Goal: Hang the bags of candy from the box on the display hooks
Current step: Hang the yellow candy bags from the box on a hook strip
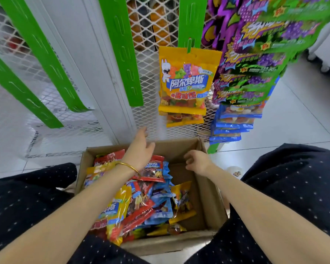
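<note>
One wide-angle camera sits on the person's head, facing forward and steeply down. The box [208,197] lies close beneath it, low in frame. The green strips [120,54] and hung bags [187,80] stand just ahead, their lines bowed by the lens.

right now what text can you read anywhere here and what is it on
"阿尔卑斯": blue banner on the hanging yellow bag.
"卑斯": loose yellow bag in the box, rest hidden.
Purple-green bags, blue bags, smaller print: too blurred to read.

Cardboard box [208,191] open, heaped with red, yellow, blue candy bags [141,202]; yellow bag [187,80] hangs on green strip [190,21].
</note>
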A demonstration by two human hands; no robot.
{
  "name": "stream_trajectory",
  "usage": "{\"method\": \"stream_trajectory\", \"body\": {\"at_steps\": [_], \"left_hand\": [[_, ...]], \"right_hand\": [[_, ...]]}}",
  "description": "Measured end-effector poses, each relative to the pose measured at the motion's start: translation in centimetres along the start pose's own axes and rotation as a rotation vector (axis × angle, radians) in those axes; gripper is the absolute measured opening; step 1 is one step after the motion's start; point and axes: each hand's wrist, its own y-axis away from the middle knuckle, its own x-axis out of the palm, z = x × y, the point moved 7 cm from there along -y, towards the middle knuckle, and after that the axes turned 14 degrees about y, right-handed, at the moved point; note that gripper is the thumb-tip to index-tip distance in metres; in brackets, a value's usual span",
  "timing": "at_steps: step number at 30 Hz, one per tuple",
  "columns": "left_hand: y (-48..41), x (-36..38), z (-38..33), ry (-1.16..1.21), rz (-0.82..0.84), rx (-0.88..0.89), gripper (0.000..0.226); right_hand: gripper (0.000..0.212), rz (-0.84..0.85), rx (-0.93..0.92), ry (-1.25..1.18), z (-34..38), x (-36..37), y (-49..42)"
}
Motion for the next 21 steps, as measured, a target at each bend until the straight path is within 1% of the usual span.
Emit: {"method": "stream_trajectory", "body": {"at_steps": [6, 8, 10, 12, 14, 16, 18, 19, 21], "left_hand": [[-0.2, -1.1, 3.8, -0.048, 0.017, -0.092, 0.05], [-0.3, -1.0, 3.9, -0.055, 0.032, -0.084, 0.049], [-0.3, -1.0, 4.1, -0.07, 0.048, -0.076, 0.048], [-0.2, -1.1, 4.4, -0.082, 0.054, -0.079, 0.048], [-0.1, -1.2, 4.5, -0.079, 0.053, -0.083, 0.046], [0.0, -0.9, 4.4, -0.08, 0.08, -0.076, 0.042], [0.2, 0.1, 4.5, -0.08, 0.156, -0.078, 0.036], [0.5, 0.8, 4.4, -0.088, 0.21, -0.074, 0.035], [1.4, 2.5, 4.2, -0.107, 0.338, -0.07, 0.037]], "right_hand": [[0.046, 0.268, -0.163, 0.399, -0.1, 8.4, -2.5], [0.043, 0.319, -0.211, 0.546, -0.3, 10.5, -3.0], [0.032, 0.316, -0.221, 0.648, -0.8, 11.6, -3.4], [0.019, 0.287, -0.216, 0.671, -1.4, 12.0, -3.8], [0.01, 0.299, -0.229, 0.659, -1.7, 11.7, -3.9], [0.016, 0.386, -0.276, 0.629, -1.3, 10.8, -3.6], [0.012, 0.505, -0.307, 0.589, -0.5, 9.1, -2.6], [0.005, 0.529, -0.332, 0.586, 0.2, 7.8, -2.0], [0.018, 0.503, -0.403, 0.587, 2.2, 4.3, -0.8]]}}
